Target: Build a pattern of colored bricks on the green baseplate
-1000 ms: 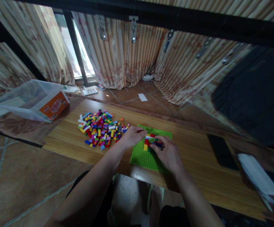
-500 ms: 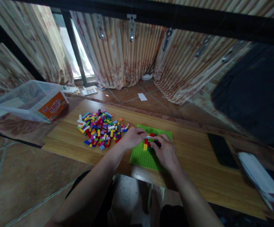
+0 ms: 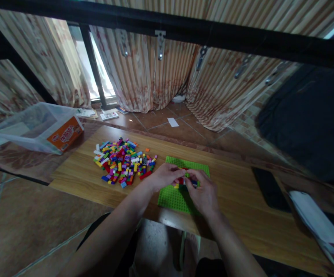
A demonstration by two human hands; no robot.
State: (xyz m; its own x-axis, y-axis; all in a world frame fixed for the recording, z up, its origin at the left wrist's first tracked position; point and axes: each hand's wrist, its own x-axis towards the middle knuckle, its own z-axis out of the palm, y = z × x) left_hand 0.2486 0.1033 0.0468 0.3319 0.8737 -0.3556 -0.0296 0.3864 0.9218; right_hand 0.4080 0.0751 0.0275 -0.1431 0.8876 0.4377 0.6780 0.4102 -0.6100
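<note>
Translucent plastic bin with an orange label: it stands far left of the left hand. Nearer, just left of that hand, a multicoloured heap of toy bricks lies on the wooden bench. The left hand's fingers are bent, nearly closed; whether they grip anything cannot be told. Beneath both hands is a green studded baseplate, carrying a partly hidden brick cluster. At the fingertips, a lime-green brick is pinched between thumb and fingers of the right hand. Well right of it lies a black smartphone.
</note>
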